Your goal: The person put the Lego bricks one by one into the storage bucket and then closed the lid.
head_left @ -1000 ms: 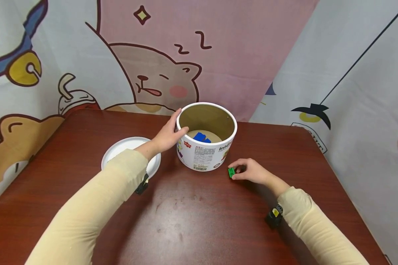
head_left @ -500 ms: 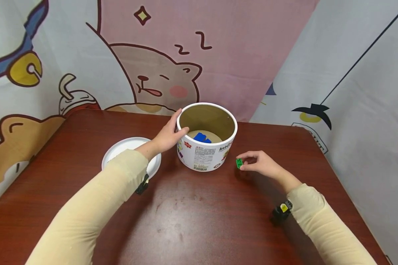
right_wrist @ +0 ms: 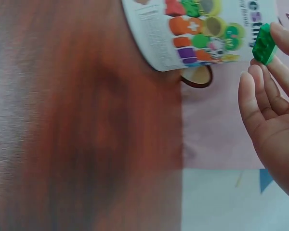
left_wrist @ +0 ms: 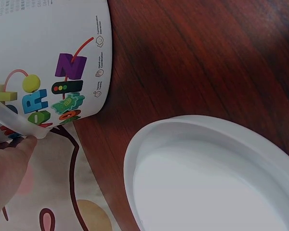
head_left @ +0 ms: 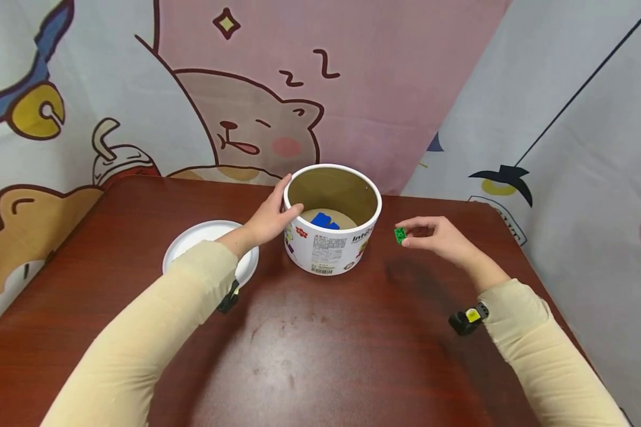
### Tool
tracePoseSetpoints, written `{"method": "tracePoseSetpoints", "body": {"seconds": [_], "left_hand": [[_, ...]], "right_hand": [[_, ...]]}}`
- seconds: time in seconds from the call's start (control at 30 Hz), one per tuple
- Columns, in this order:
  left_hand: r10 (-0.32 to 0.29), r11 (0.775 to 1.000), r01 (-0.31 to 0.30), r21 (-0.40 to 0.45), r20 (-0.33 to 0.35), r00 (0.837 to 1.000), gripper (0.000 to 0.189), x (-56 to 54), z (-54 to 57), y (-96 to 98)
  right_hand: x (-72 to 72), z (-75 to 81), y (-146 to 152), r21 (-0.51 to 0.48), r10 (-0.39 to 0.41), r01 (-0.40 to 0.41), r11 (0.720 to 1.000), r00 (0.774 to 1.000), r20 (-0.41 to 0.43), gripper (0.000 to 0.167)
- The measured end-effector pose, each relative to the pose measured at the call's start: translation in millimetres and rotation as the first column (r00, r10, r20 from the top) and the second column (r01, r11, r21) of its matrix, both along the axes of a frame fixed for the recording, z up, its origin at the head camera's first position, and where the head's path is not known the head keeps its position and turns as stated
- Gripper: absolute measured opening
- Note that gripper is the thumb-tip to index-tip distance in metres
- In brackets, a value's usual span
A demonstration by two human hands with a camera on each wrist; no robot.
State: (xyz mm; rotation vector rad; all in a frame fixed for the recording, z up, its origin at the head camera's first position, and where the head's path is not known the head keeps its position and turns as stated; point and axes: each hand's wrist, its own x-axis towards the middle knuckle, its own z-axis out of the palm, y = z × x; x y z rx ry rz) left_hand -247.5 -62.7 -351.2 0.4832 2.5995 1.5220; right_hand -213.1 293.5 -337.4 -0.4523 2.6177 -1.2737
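A white cylindrical tub (head_left: 328,252) with printed sides stands upright on the table, its top uncovered. My left hand (head_left: 267,219) holds the tub's left rim, thumb over the edge; in the left wrist view only part of this hand (left_wrist: 9,168) shows at the rim. Blue toy bricks (head_left: 323,220) lie on the tub's floor. To the right of the tub and raised above the table, my right hand (head_left: 440,240) pinches a small green toy brick (head_left: 400,235) between thumb and fingertips. The right wrist view shows the green brick (right_wrist: 264,44) at the fingertips, its studs visible.
A round white lid (head_left: 248,261) lies on the table left of the tub, partly under my left forearm. The brown table (head_left: 299,344) ends at a cloth backdrop (head_left: 384,89) with cartoon prints behind the tub.
My right hand has lifted the green brick off the tabletop area and carried it up and to the right. The left hand and the tub have stayed in place.
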Motion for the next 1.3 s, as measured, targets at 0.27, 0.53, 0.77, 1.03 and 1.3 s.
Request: {"method": "tracePoseSetpoints", "body": {"seconds": [0.27,0.53,0.77,1.03,1.3], "left_hand": [[-0.002,1.000,0.002,0.001,-0.008,1.000,0.075,-0.2,0.0,-0.1],[-0.001,1.000,0.001,-0.004,-0.013,1.000,0.076,-0.6,0.2,-0.1],[0.000,1.000,0.000,-0.003,-0.014,1.000,0.076,-0.6,0.1,-0.1],[0.006,1.000,-0.006,0.003,-0.006,1.000,0.075,-1.2,-0.1,-0.3],[0.002,1.000,-0.002,-0.004,-0.017,1.000,0.075,0.5,1.7,0.1]], "right_hand": [[-2.9,23.5,0,-0.029,-0.016,0.015,0.999,1.000,-0.023,0.037],[-6.1,35.8,-6,-0.062,-0.027,0.025,0.998,0.999,-0.020,0.032],[-13.5,42.6,-17,-0.074,-0.049,0.048,0.996,0.999,-0.006,0.036],[-23.1,52.3,-43,-0.097,-0.024,0.021,0.995,0.999,-0.027,0.042],[-34.6,50.6,-65,-0.084,-0.015,0.011,0.996,0.998,-0.057,0.040]]}}
